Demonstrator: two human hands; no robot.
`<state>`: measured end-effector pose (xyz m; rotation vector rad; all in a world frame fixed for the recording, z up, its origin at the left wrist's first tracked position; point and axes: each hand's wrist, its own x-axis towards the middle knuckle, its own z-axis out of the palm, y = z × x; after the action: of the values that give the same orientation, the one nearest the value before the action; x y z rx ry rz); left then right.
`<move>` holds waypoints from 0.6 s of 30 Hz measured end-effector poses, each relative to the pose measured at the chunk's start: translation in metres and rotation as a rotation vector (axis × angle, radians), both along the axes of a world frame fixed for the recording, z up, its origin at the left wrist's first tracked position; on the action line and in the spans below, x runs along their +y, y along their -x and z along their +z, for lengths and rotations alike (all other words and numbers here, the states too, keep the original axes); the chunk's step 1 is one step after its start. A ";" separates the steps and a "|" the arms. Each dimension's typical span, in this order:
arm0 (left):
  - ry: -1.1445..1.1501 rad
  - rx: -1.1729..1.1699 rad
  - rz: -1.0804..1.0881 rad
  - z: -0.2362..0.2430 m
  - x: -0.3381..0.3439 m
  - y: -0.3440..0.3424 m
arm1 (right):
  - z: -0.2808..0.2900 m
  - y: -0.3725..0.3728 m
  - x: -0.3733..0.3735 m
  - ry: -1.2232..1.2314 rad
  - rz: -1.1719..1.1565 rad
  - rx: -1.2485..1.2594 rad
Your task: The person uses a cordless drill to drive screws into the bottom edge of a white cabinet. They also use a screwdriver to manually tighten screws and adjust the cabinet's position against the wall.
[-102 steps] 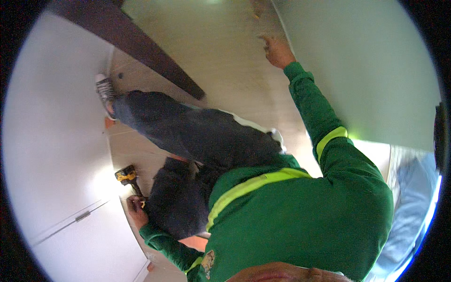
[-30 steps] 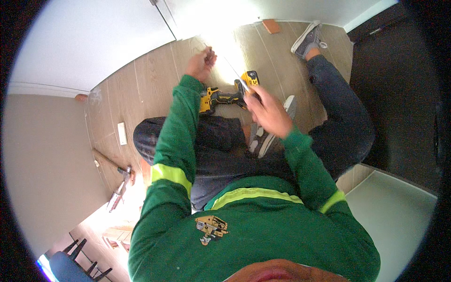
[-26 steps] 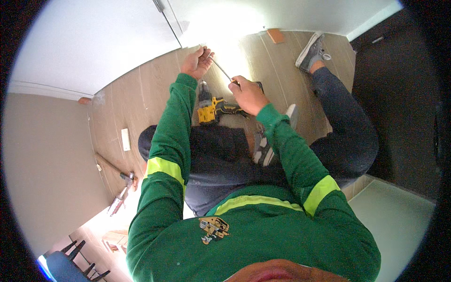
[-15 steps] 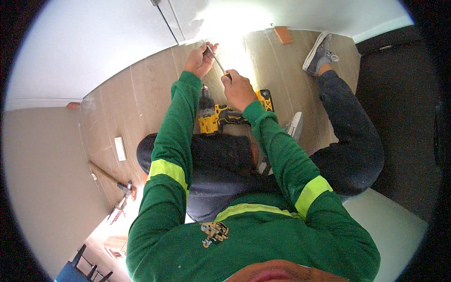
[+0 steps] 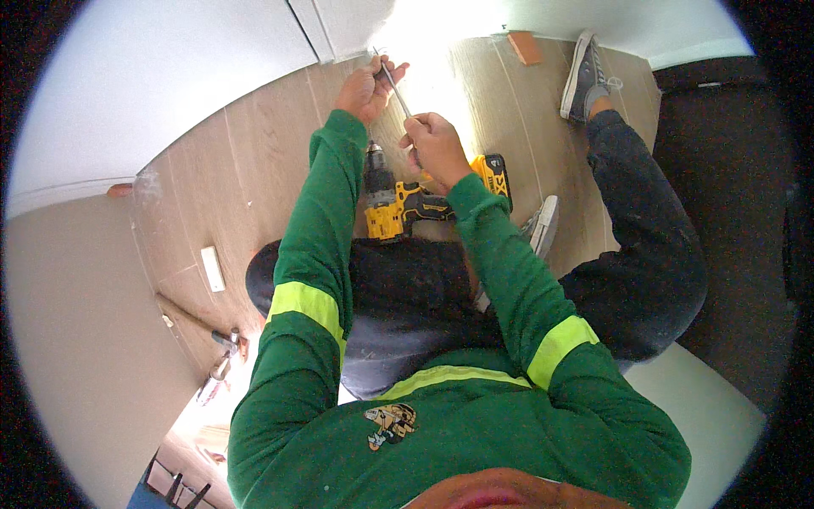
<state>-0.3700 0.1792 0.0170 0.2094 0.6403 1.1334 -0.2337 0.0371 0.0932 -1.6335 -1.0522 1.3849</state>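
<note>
well, furthest left on my feed i pick out a wooden-handled hammer (image 5: 185, 312) lying on the plank floor (image 5: 246, 182), with a small white strip (image 5: 213, 269) near it. next i come to the left hand (image 5: 370, 89), palm partly turned up, its fingers bent and spread a little near the foot of the white wall (image 5: 212, 76). the screwdriver (image 5: 393, 84) slants across them, tip end by the wall; i can't tell from here whether they pinch its shaft. below, a yellow and black drill (image 5: 387, 216) rests on its side on the floor, chuck pointing at the wall. i see the right hand (image 5: 438, 148) above its handle, fingers curled closed around the screwdriver's back end, grip hidden from me. further right sit an orange-brown tile piece (image 5: 524, 47) near the wall and a grey shoe (image 5: 583, 81).
</note>
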 end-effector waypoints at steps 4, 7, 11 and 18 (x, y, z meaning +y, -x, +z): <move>-0.019 0.087 -0.019 -0.008 0.006 -0.004 | 0.006 0.012 -0.001 -0.270 0.176 -0.794; -0.012 0.166 -0.003 -0.009 0.008 -0.009 | 0.008 0.012 -0.001 -0.162 0.194 -0.665; -0.010 0.265 0.009 -0.009 0.015 -0.011 | -0.006 0.013 0.009 -0.099 0.106 -0.577; 0.019 0.275 0.005 -0.005 0.016 -0.010 | -0.016 0.014 0.010 -0.137 0.116 -0.597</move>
<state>-0.3599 0.1950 0.0117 0.3509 0.8948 1.1122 -0.2473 0.0471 0.0774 -1.9558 -1.5611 0.8748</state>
